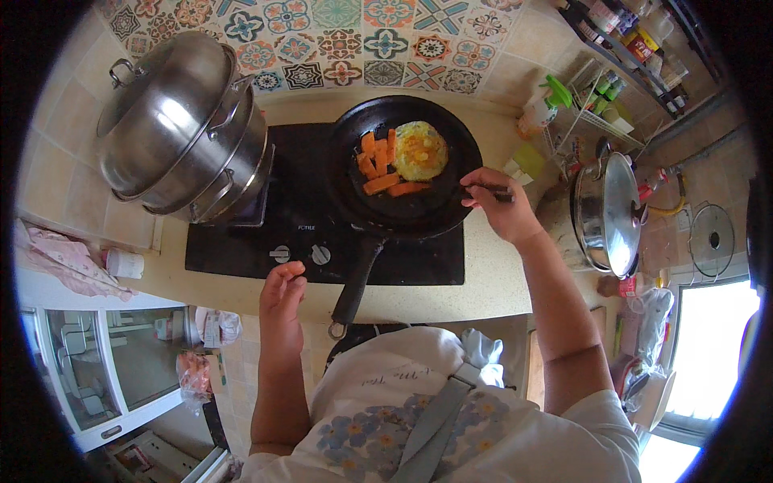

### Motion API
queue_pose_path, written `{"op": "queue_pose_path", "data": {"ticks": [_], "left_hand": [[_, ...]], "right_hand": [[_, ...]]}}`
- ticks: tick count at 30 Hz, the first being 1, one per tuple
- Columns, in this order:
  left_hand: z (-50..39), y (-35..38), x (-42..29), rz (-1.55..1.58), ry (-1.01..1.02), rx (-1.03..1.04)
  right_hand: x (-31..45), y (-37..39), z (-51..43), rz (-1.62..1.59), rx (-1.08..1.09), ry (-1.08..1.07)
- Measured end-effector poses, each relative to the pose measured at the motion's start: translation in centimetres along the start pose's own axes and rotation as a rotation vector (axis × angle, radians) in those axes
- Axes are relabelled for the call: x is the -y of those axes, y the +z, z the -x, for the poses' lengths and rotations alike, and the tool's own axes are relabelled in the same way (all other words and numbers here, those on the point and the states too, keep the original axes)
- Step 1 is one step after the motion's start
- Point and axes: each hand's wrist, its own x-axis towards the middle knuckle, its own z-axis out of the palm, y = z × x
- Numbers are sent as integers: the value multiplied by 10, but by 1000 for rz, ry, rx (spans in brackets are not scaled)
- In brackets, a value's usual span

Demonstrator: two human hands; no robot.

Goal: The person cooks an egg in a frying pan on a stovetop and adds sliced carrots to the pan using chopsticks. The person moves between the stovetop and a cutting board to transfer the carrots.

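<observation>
A black frying pan (392,214) sits on the right side of a black glass cooktop (296,181). A fried egg (421,151) lies in it, with several orange sticks (380,156), probably carrot or sausage, beside and below the egg. At the pan's right rim my right hand (501,202) grips a dark slim utensil (504,193), likely chopsticks; its far end is hard to make out. My left hand (284,296) hovers near the two cooktop knobs (320,254), fingers loosely curled and holding nothing. The pan handle (356,284) points toward me, untouched.
A large lidded steel steamer (181,127) stands on the left. To the right are a lidded steel pot (607,211), a spray bottle (540,108) with a green head and a white wire rack (604,121). The counter's front edge (435,311) runs before my body.
</observation>
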Motion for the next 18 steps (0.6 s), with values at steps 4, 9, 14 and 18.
{"op": "queue_pose_path", "data": {"ticks": [4,9,14,18], "left_hand": [[0,0,-1,-4,12,8],[5,-1,-4,-35,-5,-10],[5,-4,2,-4,8,1],[6,2,-1,-4,16,-30]], "right_hand": [[-17,0,-3,-124,-54,17],[-13,-12,-9,-211,-44,144],[-6,-8,-5,-117,14,123],[-6,-7,-2,-110,21,94]]}}
